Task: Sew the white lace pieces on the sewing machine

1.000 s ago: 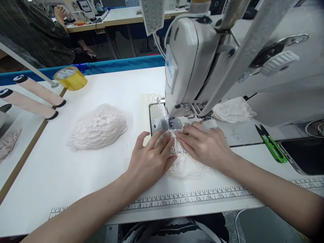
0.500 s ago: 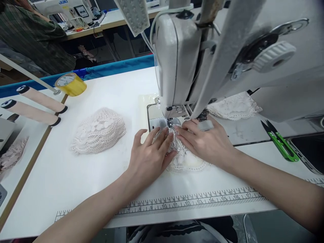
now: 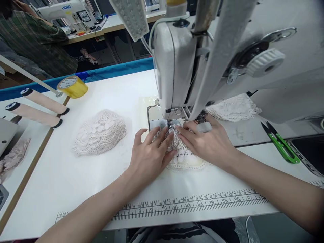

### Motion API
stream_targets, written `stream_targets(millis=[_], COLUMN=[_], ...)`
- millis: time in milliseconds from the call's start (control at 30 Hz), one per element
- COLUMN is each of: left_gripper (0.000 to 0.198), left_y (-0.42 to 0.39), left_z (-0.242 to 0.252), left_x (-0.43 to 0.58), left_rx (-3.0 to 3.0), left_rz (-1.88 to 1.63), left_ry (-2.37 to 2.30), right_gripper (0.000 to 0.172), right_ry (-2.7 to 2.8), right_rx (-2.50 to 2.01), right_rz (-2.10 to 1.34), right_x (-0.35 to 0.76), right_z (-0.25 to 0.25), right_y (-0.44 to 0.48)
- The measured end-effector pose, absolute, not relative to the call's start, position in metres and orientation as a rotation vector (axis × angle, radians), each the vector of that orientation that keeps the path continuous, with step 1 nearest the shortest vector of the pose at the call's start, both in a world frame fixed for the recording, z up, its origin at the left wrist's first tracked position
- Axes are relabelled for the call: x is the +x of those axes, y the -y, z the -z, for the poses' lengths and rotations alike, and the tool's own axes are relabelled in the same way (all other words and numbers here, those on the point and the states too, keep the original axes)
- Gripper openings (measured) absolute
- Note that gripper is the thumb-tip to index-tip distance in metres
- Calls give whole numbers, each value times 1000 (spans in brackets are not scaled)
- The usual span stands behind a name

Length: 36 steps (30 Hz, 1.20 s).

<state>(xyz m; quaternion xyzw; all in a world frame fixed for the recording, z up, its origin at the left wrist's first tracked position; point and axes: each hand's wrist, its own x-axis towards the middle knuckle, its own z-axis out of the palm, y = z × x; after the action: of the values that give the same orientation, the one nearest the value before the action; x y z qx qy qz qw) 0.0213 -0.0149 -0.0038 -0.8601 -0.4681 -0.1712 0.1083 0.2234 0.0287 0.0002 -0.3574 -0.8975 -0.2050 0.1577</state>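
A white lace piece with a scalloped edge lies under the needle area of a sewing machine, gathered into folds near the presser foot. My left hand rests on the lace's left side, fingers spread and fingertips pressing down beside the foot. On the other side, my right hand has its fingers drawn together on the gathered lace, close to the foot; a pale grey band circles one finger. The fingertips partly cover the lace, and the needle's tip cannot be made out.
A lace stack sits left; more lace lies under the machine arm. Green thread snips and a phone are right. Yellow tape and thread cones stand left. A person works behind.
Both hands keep nearly the same place on the lace. The lace's near edge has shifted slightly toward the machine. The camera view has tilted a little.
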Motion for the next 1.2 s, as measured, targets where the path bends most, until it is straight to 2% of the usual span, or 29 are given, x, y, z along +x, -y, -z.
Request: stream_targets(millis=[1000, 1100, 1200], left_gripper=[38, 36, 29], left_y=[11, 14, 20], left_z=[2, -1, -10], left_x=[19, 18, 15], left_rx=[-2557, -2540, -2521], left_rz=[448, 482, 571], left_ry=[1433, 1398, 1324], right_gripper=[27, 26, 20], right_ry=[2569, 2555, 2583], right_rx=[-1073, -1076, -1101], right_rz=[569, 416, -71], right_x=[224, 227, 232], right_z=[-3, -12, -27], right_y=[-30, -28, -22])
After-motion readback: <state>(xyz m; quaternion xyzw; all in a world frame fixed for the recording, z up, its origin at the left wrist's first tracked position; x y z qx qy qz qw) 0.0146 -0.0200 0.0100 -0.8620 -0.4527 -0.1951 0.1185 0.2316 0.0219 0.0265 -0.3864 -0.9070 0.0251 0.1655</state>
